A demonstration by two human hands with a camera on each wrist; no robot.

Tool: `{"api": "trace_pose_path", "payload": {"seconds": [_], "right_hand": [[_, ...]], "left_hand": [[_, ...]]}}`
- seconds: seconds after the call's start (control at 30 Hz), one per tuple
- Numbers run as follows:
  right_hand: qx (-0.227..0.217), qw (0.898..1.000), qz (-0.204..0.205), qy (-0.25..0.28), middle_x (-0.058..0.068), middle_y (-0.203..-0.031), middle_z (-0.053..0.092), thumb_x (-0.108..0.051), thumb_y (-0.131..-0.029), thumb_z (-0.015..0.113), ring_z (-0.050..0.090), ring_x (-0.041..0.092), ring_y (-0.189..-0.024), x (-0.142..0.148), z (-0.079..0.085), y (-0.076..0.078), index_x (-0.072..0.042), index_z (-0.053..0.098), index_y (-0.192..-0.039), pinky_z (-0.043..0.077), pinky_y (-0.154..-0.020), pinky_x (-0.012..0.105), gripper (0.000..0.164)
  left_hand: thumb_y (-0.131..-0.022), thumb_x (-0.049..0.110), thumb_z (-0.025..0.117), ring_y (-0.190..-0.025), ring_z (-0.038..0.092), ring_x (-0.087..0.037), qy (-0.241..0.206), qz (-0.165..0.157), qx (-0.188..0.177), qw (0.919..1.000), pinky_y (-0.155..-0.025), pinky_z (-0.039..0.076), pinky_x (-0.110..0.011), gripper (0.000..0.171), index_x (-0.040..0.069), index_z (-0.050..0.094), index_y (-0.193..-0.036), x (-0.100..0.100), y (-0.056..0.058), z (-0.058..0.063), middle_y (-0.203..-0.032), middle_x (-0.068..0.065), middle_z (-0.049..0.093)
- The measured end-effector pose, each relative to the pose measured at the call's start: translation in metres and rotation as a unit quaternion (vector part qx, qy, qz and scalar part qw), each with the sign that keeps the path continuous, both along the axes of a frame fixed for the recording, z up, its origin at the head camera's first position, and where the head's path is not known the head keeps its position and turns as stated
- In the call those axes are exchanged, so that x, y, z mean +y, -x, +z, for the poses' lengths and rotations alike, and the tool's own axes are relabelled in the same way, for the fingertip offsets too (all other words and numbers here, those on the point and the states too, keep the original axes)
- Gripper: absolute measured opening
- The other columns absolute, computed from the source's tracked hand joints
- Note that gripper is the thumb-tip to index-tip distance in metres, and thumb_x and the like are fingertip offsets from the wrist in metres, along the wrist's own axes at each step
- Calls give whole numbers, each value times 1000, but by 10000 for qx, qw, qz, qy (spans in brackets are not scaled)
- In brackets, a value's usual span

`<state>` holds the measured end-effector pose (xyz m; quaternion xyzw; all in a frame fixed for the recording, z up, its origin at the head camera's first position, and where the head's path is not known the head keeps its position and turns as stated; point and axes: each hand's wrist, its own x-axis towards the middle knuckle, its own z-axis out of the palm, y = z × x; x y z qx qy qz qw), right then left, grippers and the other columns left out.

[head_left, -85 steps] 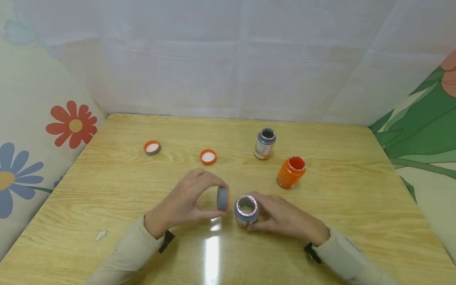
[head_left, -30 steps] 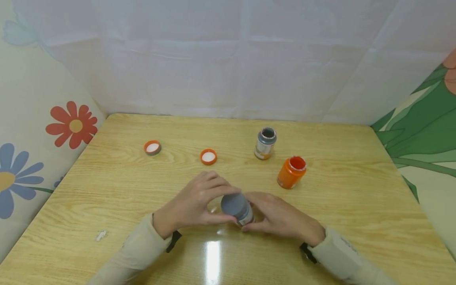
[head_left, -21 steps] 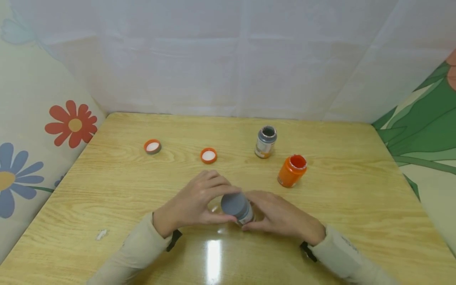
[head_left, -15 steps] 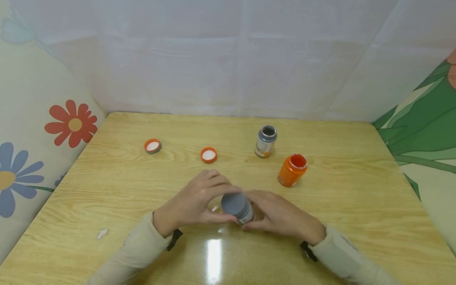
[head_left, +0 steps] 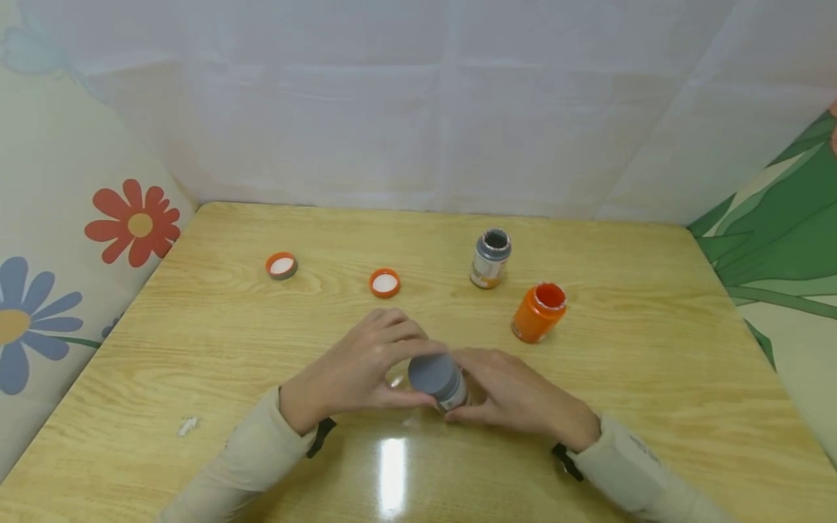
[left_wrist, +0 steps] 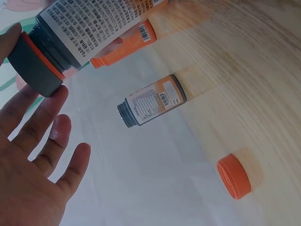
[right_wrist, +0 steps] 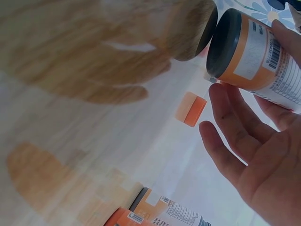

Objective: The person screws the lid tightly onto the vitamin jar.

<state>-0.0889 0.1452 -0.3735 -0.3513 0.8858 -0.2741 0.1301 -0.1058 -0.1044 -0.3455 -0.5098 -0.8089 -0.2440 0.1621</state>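
Observation:
Near the front middle of the table, a grey-capped jar [head_left: 453, 399] with a printed label leans left between both hands. My left hand [head_left: 369, 363] pinches its dark grey lid [head_left: 431, 375] between thumb and fingers. In the left wrist view the lid [left_wrist: 35, 66], with an orange inner rim, sits over the jar's mouth, and part of the dark neck shows below it. My right hand [head_left: 519, 392] grips the jar's body from the right. The right wrist view shows the jar's dark base [right_wrist: 225, 42] close to the tabletop; whether it touches, I cannot tell.
Behind the hands stand an open grey jar [head_left: 489, 266] and an open orange jar [head_left: 538, 315]. An orange lid [head_left: 385, 283] and a grey lid with orange inside [head_left: 282, 266] lie upturned on the wooden table [head_left: 654, 349]. A white cloth [head_left: 418, 131] hangs behind.
From 2.8 seconds ago, my left hand has brought the lid rightward onto the jar's mouth, and the jar has tilted left. Over the last second the hands look nearly still.

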Motion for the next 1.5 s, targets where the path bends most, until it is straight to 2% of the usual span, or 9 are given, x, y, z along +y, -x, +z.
{"api": "trace_pose_path", "payload": {"seconds": [0.37,0.57,0.7,0.83,0.93,1.07,1.13,1.27,1.5], "right_hand": [[63,9999,-77,-76,-5,-135,62,-45,-80,79,60,12,-120,0,1,-3,-20,51,-141,51,-101,41,72],[-161,9996,-217,11,-1,-137,60,-42,-82,78,61,14,-119,3,-2,-6,-20,41,-148,53,-99,40,79],[-268,9991,-216,260,-3,-132,60,-36,-85,76,60,11,-117,3,-6,-10,-18,43,-143,53,-98,37,70],[-385,9981,-248,423,-4,-129,62,-34,-87,75,60,11,-118,2,-8,-13,-16,48,-137,52,-101,37,59],[-467,9972,-298,493,-1,-127,63,-35,-88,74,61,13,-115,4,-10,-15,-14,49,-135,53,-99,38,57],[-525,9960,-362,620,3,-131,62,-36,-88,74,60,17,-120,7,-11,-16,-12,49,-138,53,-100,41,60],[-509,9958,-353,670,4,-132,62,-34,-88,74,60,19,-121,8,-12,-16,-12,48,-139,52,-101,43,61],[-577,9946,-283,821,2,-132,63,-29,-87,76,61,16,-119,8,-14,-15,-13,48,-140,53,-100,41,62],[-1036,9879,-116,1151,-8,-129,63,-30,-88,74,60,10,-118,7,-17,-11,-24,50,-137,51,-103,37,54]], "left_hand": [[-75,49,82,-98,56,-10,151,54,-251,9996,-86,48,-27,55,16,70,-117,2,-2,2,-102,6,69],[-77,36,84,-109,58,-10,216,-22,-912,9956,-94,49,-28,57,17,66,-128,3,-6,3,-117,4,67],[-80,28,82,-122,56,-14,64,-61,-1522,9883,-105,48,-33,64,13,57,-137,6,-10,-2,-132,-1,63],[-77,30,84,-126,55,-21,-455,185,-2255,9730,-106,48,-39,82,9,45,-145,15,-16,-11,-139,-6,57],[-72,28,88,-117,56,-24,-1050,474,-2980,9476,-99,51,-42,88,9,41,-144,22,-22,-16,-132,-8,57],[-69,22,90,-107,56,-18,-1558,663,-3710,9131,-93,51,-39,77,9,47,-131,31,-28,-21,-120,-5,59],[-70,22,89,-106,56,-14,-1614,675,-3821,9074,-93,50,-35,70,9,50,-126,35,-30,-23,-118,-3,60],[-74,20,87,-108,58,-12,-1653,579,-3863,9056,-94,49,-33,60,12,53,-123,37,-30,-25,-119,0,64],[-79,18,82,-117,58,-13,-1555,325,-4255,8909,-101,47,-46,62,12,55,-135,29,-26,-22,-130,0,64]]}}
